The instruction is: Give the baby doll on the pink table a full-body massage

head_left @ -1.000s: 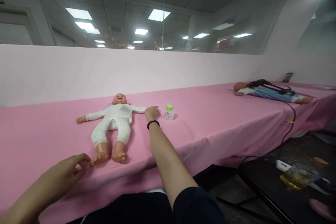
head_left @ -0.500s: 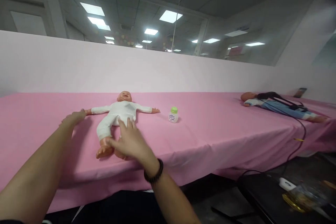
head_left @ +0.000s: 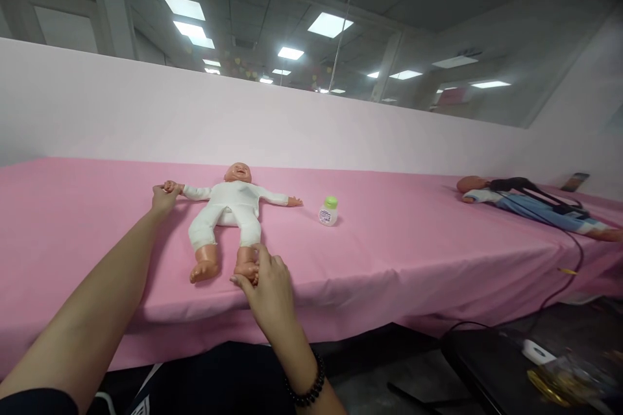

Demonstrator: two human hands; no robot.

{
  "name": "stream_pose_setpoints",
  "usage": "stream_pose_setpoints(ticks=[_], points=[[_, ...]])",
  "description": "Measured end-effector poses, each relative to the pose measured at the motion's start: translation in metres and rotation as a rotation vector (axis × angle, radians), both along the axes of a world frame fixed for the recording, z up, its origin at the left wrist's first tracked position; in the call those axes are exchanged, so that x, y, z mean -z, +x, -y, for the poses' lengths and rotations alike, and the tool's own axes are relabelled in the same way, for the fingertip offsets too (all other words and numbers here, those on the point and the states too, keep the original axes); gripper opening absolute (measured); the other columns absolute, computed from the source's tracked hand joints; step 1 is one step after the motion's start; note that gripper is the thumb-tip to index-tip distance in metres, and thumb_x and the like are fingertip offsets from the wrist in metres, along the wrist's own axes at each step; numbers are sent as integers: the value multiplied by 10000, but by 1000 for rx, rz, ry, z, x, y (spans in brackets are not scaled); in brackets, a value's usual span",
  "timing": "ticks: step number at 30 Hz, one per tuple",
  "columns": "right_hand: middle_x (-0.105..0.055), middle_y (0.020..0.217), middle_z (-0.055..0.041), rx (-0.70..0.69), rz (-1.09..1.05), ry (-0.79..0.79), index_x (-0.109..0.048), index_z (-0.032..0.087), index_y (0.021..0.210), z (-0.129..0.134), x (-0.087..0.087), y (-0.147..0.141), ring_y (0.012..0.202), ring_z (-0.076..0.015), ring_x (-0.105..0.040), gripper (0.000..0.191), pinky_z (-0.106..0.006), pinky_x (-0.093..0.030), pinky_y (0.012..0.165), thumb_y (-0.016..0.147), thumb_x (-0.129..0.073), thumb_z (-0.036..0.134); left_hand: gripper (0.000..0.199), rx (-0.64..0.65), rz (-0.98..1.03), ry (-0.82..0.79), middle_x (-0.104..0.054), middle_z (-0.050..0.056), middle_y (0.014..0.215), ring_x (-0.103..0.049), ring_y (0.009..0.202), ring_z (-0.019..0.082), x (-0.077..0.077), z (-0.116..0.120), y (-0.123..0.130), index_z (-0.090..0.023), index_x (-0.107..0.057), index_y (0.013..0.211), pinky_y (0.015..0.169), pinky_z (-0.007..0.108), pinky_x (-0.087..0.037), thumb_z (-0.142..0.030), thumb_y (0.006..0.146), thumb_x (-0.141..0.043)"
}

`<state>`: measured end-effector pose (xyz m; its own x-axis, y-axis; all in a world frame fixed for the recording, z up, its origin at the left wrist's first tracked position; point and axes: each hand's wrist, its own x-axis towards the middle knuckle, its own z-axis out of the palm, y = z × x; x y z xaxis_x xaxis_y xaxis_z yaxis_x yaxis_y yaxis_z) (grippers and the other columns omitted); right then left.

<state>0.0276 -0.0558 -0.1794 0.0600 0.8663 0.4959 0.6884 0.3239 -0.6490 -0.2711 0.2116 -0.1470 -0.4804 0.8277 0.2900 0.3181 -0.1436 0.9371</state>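
And there's the change: your left hand (head_left: 165,200) has closed around the outstretched doll hand (head_left: 170,187), when half a second ago it lay open just short of it. Your right hand (head_left: 267,288), spread over the legs a moment back, now has its fingers curled around the doll foot (head_left: 246,267), pinching it from the near side, with the beaded bracelet (head_left: 305,381) sitting down by your wrist.

Between your hands, the baby doll (head_left: 231,207) lies on its back in a white long-sleeved romper, with bare vinyl hands and feet. Its long axis runs from the head at the far side straight toward you, across the table, with the arms flung out sideways and the legs slightly apart.

Out past the doll's other hand stands a small bottle with a green cap (head_left: 328,213), upright on the pink tablecloth (head_left: 389,272). Well beyond the doll to the right, a second doll (head_left: 530,211) in blue lies along the table under black straps, and a black cable (head_left: 574,275) drops over the cloth's edge.
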Motion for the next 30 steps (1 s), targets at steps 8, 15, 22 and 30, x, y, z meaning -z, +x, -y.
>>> stream_pose_setpoints(ticks=[8,15,22,30], points=[[-706,1027,-50,-63,-458,168,-667,223,1023,-43,-43,31,935,-226,-651,305,-365,-537,872,747,-780,288,370,147,-37,452,-654,144,1171,-633,1046,205,-25,13,74,-122,-574,1119,960,340,-501,-331,828,-666],[-707,1099,-66,-225,-341,158,-692,180,1064,-114,-84,15,1028,-228,-653,359,-358,-543,899,718,-766,118,260,540,-739,540,-676,79,1103,-617,1018,238,-26,37,94,-198,-640,1070,919,378,-486,-356,884,-552],[-696,1137,-64,-314,-437,79,-712,190,1090,-55,-70,44,1005,-209,-662,344,-318,-553,869,748,-753,174,288,336,-237,432,-641,86,1197,-604,1121,241,-2,7,74,-223,-530,1140,982,402,-474,-364,890,-561],[-650,1003,-32,-206,-252,-17,-745,237,1017,-1,-25,71,878,-169,-623,354,-254,-537,729,733,-638,56,286,116,82,243,-642,121,1160,-634,1076,254,10,-3,61,-220,-466,1129,938,408,-506,-371,913,-579]])
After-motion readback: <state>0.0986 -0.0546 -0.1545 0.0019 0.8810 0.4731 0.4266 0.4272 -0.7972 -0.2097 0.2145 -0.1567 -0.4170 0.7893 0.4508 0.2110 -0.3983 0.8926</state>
